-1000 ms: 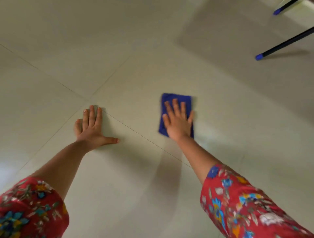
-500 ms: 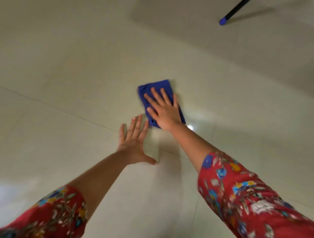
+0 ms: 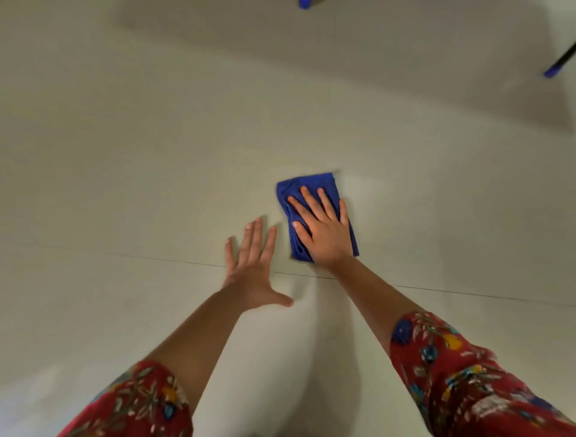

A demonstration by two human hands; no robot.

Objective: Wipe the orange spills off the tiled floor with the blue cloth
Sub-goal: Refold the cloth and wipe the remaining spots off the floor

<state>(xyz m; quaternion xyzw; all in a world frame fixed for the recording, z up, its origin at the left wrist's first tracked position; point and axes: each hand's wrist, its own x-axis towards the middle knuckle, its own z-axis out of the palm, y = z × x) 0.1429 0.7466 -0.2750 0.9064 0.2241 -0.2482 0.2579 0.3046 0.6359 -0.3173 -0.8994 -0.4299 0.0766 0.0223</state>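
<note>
A folded blue cloth (image 3: 311, 187) lies flat on the pale tiled floor (image 3: 156, 156), just beyond a grout line. My right hand (image 3: 324, 227) presses down on the cloth with straight, spread fingers and covers most of it. My left hand (image 3: 252, 268) rests flat on the floor to the left of the cloth, fingers straight, thumb out to the right, a small gap away from the cloth. No orange spill shows on the tiles around the cloth; the floor under the cloth is hidden.
A thin grout line (image 3: 467, 293) crosses the floor under both wrists. Two dark legs with blue feet touch the floor at the top edge (image 3: 307, 3) and at the far right (image 3: 553, 71). A darker shadowed band (image 3: 374, 46) lies across the far floor.
Both hands have shifted along the floor together, the right hand sliding the cloth. My left hand, far from the cloth a second ago, now lies close beside it. The view has swung.
</note>
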